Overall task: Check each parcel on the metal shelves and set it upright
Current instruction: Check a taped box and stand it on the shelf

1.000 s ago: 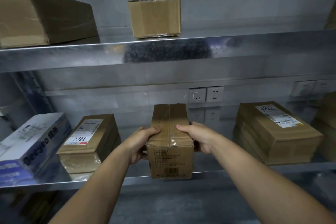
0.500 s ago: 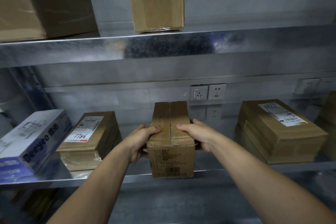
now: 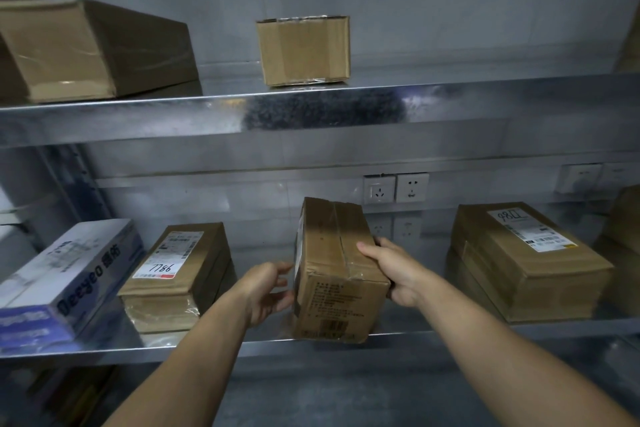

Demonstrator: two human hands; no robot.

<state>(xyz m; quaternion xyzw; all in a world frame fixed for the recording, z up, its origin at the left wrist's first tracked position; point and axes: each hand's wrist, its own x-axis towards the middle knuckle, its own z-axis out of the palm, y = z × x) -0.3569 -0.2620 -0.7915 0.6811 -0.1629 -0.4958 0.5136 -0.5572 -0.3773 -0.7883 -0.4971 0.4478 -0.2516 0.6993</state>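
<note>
A taped brown cardboard parcel (image 3: pixel 337 270) stands on the middle metal shelf (image 3: pixel 242 348), tilted to the right with its left bottom edge lifted. My right hand (image 3: pixel 394 270) grips its right side, thumb over the top face. Beside the parcel's left face my left hand (image 3: pixel 268 291) is loosely spread, fingertips at or just off the cardboard. To the left lies a flat parcel (image 3: pixel 180 270) labelled 7786. A stack of flat parcels (image 3: pixel 519 260) lies to the right.
A blue and white carton (image 3: pixel 65 274) lies at the shelf's left end. The upper shelf (image 3: pixel 485 100) carries a large brown box (image 3: pixel 90 48) and a small upright box (image 3: pixel 304 48). Wall sockets (image 3: pixel 394 188) sit behind the middle shelf. More boxes crowd the far right.
The parcel has tipped to the right. My left hand has come off its top edge and opened beside its left face. My right hand has kept hold and slid lower on the right side.
</note>
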